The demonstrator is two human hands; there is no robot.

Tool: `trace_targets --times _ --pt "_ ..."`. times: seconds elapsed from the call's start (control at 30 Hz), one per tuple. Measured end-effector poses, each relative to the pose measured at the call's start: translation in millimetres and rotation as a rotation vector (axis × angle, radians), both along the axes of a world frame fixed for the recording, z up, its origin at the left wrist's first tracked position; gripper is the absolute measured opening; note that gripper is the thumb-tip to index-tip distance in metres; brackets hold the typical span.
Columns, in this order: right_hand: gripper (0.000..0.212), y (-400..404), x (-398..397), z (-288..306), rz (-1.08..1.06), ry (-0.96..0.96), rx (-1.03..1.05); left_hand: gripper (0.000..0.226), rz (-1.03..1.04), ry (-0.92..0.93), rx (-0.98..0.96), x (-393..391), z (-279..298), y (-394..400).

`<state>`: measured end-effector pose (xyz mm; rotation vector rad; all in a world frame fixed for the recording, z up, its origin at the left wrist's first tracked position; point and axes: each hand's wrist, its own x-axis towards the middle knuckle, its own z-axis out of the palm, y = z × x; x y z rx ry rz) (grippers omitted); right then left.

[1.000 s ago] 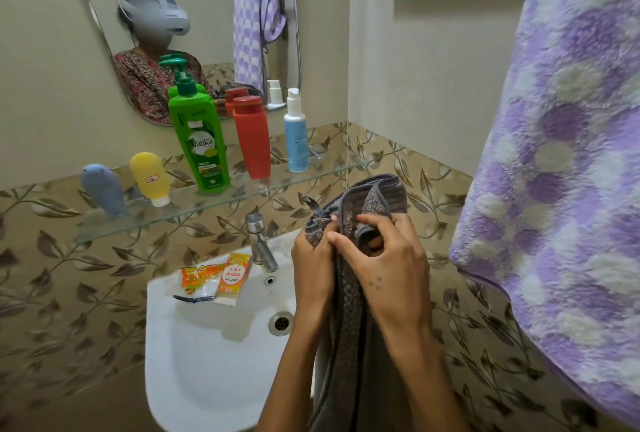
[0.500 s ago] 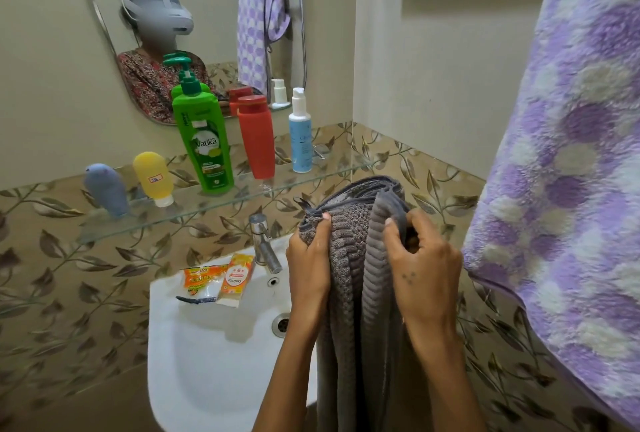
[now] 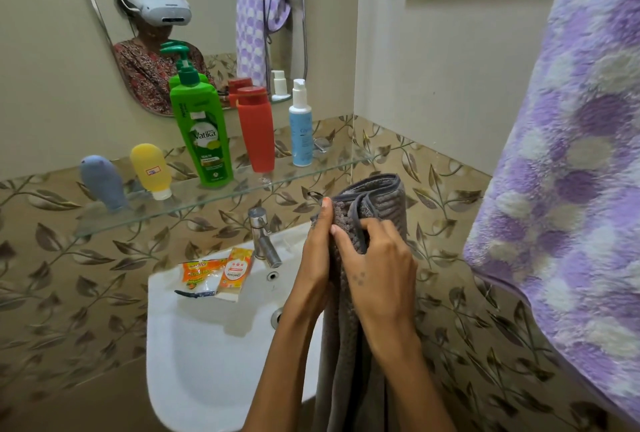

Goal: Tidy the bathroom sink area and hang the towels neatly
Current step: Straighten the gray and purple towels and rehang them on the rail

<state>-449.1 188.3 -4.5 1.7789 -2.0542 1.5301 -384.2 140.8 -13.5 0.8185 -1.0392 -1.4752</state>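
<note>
A grey ribbed towel (image 3: 382,201) hangs folded in front of me, right of the white sink (image 3: 207,355). My left hand (image 3: 317,258) holds its left side, fingers lying up along the fabric with the thumb behind. My right hand (image 3: 379,272) pinches a fold of the towel's hemmed edge just below the top. A purple and white checked towel (image 3: 571,161) hangs at the right, filling that side of the view.
A glass shelf (image 3: 194,205) carries a grey tube (image 3: 102,186), a yellow tube (image 3: 150,170), a green pump bottle (image 3: 201,134), a red bottle (image 3: 255,128) and a blue spray bottle (image 3: 300,123). Two orange sachets (image 3: 216,274) lie on the sink rim beside the tap (image 3: 263,237).
My right hand has moved left from the towel's right edge to a fold near its middle, close to my left hand. The towel's top now stands narrower.
</note>
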Motion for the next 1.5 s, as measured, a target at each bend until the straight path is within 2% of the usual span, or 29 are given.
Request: trace_targets --times 0.1,0.2,0.27,0.33,0.4,0.43,0.5,0.53,0.57,0.6,0.67,0.73,0.8,0.87,1.0,1.1,1.2,1.3,1.37,1.43,1.5 --pt "0.038 -3.2 -5.1 2.3 0.014 -0.052 0.04 0.048 -0.101 0.091 0.019 4.1 -1.5 -1.2" --pt "0.023 -3.2 -10.9 2.0 0.042 -0.065 0.052 0.05 -0.154 0.097 0.022 8.0 0.4 -1.0" --pt "0.008 -2.1 -18.8 0.5 0.078 -0.202 0.05 0.052 -0.138 0.023 0.023 10.9 0.8 -0.7" --pt "0.009 1.0 -27.1 0.5 0.109 -0.397 0.034 0.044 -0.067 -0.059 0.016 15.3 2.1 -2.7" --pt "0.01 4.9 -34.8 2.0 0.091 -0.483 0.015 0.03 0.066 -0.255 -0.049 20.6 5.7 -4.9" --pt "0.011 6.8 -38.7 2.6 0.078 -0.502 0.01 0.031 0.15 -0.441 -0.112 22.9 5.8 -6.6" --pt "0.013 10.7 -46.4 3.9 0.054 -0.537 -0.001 0.043 0.448 -0.918 -0.267 27.1 2.9 -6.1" --pt "0.015 12.7 -49.9 4.6 0.051 -0.551 -0.011 0.046 0.583 -1.028 -0.354 27.4 1.4 -3.5" --pt "0.016 14.4 -52.3 6.2 0.057 -0.567 -0.022 0.046 0.639 -1.025 -0.432 27.2 1.4 -0.2" --pt "0.017 16.1 -53.4 8.1 0.072 -0.589 -0.033 0.042 0.601 -0.955 -0.498 26.5 2.3 1.5" --pt "0.02 19.9 -51.8 12.0 0.118 -0.619 -0.054 0.032 0.327 -0.725 -0.589 24.5 7.6 4.4" --pt "0.027 24.1 -47.9 15.4 0.162 -0.629 -0.073 0.033 0.014 -0.535 -0.632 19.7 13.9 11.8" --pt "0.03 28.1 -45.1 19.0 0.198 -0.653 -0.1 0.035 -0.182 -0.439 -0.638 15.4 15.6 17.6" --pt "0.03 32.8 -45.2 22.3 0.219 -0.664 -0.112 0.034 -0.193 -0.404 -0.646 14.6 11.4 19.0" --pt "0.017 43.0 -47.0 24.2 0.246 -0.605 -0.029 0.024 -0.003 -0.383 -0.682 13.9 7.4 21.7" --pt "0.013 48.0 -48.3 23.7 0.296 -0.598 0.014 0.025 0.048 -0.327 -0.637 10.9 5.9 28.6" --pt "0.015 53.6 -47.3 19.7 0.263 -0.545 0.013 0.026 -0.016 -0.366 -0.583 15.0 4.3 33.5" --pt "0.018 58.0 -40.7 12.9 0.198 -0.509 -0.018 0.007 -0.142 -0.414 -0.5 25.8 -1.0 37.8" --pt "0.025 60.1 -35.4 11.0 0.154 -0.508 -0.053 0.024 -0.23 -0.464 -0.491 38.1 -9.8 40.4" --pt "0.03 62.0 -30.8 9.7 0.115 -0.503 -0.091 0.034 -0.275 -0.658 -0.557 53.6 -22.9 40.2" --pt "0.029 65.8 -26.5 9.7 0.092 -0.489 -0.142 0.047 -0.244 -0.938 -0.599 71.9 -42.8 37.0"
